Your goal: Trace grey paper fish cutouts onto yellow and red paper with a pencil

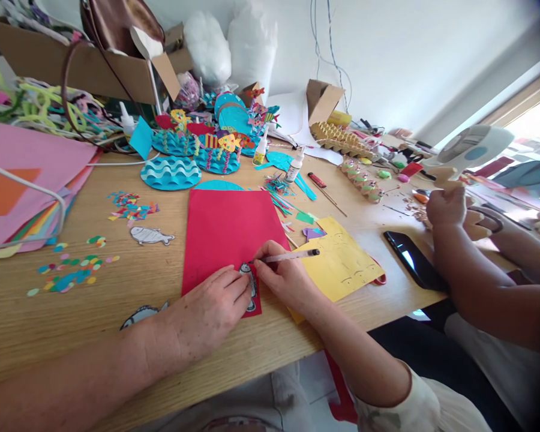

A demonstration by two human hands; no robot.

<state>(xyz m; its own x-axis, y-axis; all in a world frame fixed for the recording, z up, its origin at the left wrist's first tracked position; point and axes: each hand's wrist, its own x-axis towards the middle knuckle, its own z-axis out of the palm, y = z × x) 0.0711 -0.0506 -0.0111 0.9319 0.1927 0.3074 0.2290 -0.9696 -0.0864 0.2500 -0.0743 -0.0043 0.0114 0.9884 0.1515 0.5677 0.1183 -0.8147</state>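
Observation:
A sheet of red paper (231, 228) lies in front of me with a small grey-and-black fish cutout (252, 291) on its near right corner. My left hand (220, 303) lies over the paper, its fingertips pressing on the cutout's left side. In my right hand (288, 279) is a pen (292, 255), its tip at the cutout's head end. Yellow paper (344, 258) with pencil marks extends to the right of that hand. Another paper fish (150, 236) rests to the left of the red sheet, and a third fish (139, 314) is partly hidden by my left forearm.
Paper confetti (78, 270) is scattered on the left. Blue paper decorations (171, 174), a glue bottle (295, 166) and a cutter (315, 180) stand or lie farther back. A phone (414, 261) is on the right, near a co-worker's hand (445, 210) holding a pale piece.

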